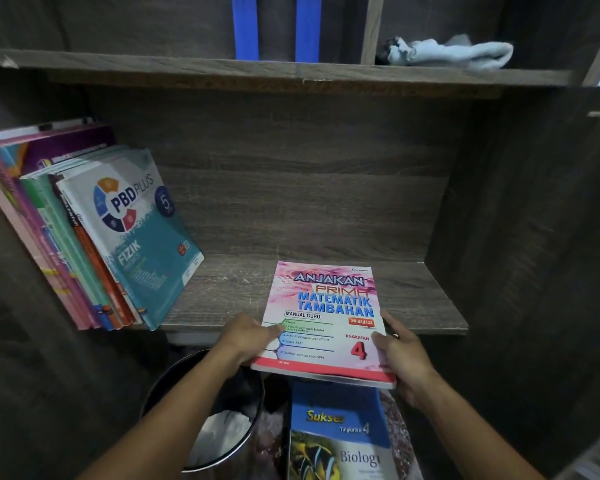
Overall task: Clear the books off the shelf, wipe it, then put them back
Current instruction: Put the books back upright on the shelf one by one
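Note:
A pink and white maths book (326,317) lies flat, half on the dark wooden shelf (423,299) and half over its front edge. My left hand (248,337) grips its left edge with the thumb on the cover. My right hand (400,351) grips its right edge. Several books (94,233) lean against the shelf's left wall, a teal physics book in front. A light blue cloth (451,53) lies crumpled on the shelf above, at the right.
Below the shelf sits a blue biology book (340,434) on other books. A round black bin (205,414) with white paper inside stands to its left. Two blue upright strips (245,26) stand on the upper shelf.

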